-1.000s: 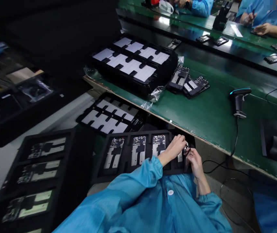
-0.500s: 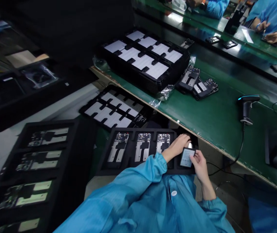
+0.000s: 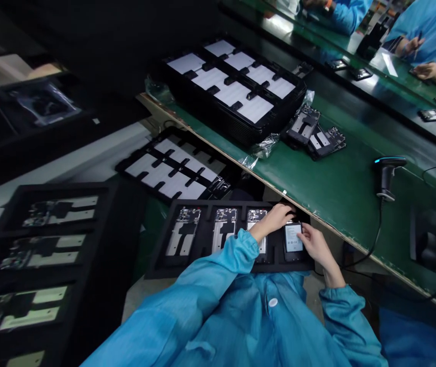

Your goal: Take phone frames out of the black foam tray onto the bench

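Note:
A black foam tray [image 3: 187, 271] lies across my lap, with phone frames [image 3: 181, 237] in its slots. In the rightmost slot a grey battery [image 3: 293, 238] lies flat on a phone frame. My right hand [image 3: 316, 245] grips the battery's right edge with thumb and fingers. My left hand [image 3: 275, 218] reaches across the tray, its curled fingertips pressing on the top end of that frame, just above the battery. Both arms are in blue sleeves.
The green bench [image 3: 336, 178] ahead carries a stack of black trays with white sheets [image 3: 236, 92], loose phone frames [image 3: 315, 133] and a barcode scanner [image 3: 386, 176] with its cable. Another white-sheet tray [image 3: 172, 171] and a foam tray of frames [image 3: 49, 255] lie left. Co-workers' hands [image 3: 426, 70] work far right.
My right hand brought the battery up from the tray's edge and laid it flat into the rightmost frame. My left hand stayed at that slot. The view shifted slightly.

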Available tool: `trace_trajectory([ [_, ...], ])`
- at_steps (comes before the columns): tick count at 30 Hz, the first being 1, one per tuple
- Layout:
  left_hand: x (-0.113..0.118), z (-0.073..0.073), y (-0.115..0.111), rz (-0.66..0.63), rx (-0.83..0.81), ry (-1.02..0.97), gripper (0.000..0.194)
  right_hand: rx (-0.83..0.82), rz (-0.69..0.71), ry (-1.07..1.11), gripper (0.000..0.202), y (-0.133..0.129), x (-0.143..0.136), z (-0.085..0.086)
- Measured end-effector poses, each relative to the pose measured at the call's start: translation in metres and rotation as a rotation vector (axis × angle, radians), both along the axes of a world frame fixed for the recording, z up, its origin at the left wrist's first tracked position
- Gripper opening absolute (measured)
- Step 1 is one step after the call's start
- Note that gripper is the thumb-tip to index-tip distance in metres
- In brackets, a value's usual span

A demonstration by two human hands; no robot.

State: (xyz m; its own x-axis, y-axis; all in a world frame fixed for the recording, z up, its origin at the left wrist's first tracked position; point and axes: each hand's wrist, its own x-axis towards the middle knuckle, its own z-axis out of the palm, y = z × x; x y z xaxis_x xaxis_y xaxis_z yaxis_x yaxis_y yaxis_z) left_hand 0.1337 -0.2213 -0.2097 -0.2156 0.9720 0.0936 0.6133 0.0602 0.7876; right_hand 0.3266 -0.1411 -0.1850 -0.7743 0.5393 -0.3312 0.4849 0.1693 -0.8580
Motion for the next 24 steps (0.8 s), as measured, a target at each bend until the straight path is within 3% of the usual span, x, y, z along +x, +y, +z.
trace_trajectory([
  [3, 0.001, 0.0, -0.001, 0.0, -0.02, -0.007, 0.019, 0.137, 0.051, -0.069, 0.045, -0.007, 0.0, 0.0],
  [8, 0.012, 0.014, -0.013, 0.046, -0.017, 0.066, 0.017, 0.462, -0.067, -0.069, 0.054, -0.056, 0.01, -0.009],
  [10, 0.019, 0.02, -0.021, 0.072, 0.0, 0.094, 0.016, 0.546, -0.104, -0.038, 0.067, -0.076, 0.017, -0.03],
  [14, 0.023, 0.013, -0.024, 0.123, 0.012, 0.072, 0.009, 0.863, -0.293, -0.03, 0.105, -0.083, 0.019, -0.1],
  [16, 0.023, 0.009, -0.02, 0.126, 0.019, 0.07, 0.008, 0.931, -0.343, -0.01, 0.095, -0.076, 0.016, -0.12],
  [18, 0.026, 0.012, -0.018, 0.13, -0.001, 0.029, 0.009, 0.952, -0.339, 0.013, 0.071, -0.071, 0.018, -0.119],
  [21, 0.026, 0.026, -0.025, 0.074, -0.031, -0.042, 0.013, 0.948, -0.247, 0.013, 0.043, -0.063, 0.026, -0.087],
  [22, 0.021, 0.032, -0.033, 0.047, -0.024, -0.062, 0.017, 0.927, -0.199, -0.063, 0.043, -0.058, 0.029, -0.076],
  [24, -0.004, 0.042, -0.064, 0.055, 0.006, -0.094, 0.027, 0.74, -0.322, -0.227, 0.067, -0.044, 0.033, -0.059],
])
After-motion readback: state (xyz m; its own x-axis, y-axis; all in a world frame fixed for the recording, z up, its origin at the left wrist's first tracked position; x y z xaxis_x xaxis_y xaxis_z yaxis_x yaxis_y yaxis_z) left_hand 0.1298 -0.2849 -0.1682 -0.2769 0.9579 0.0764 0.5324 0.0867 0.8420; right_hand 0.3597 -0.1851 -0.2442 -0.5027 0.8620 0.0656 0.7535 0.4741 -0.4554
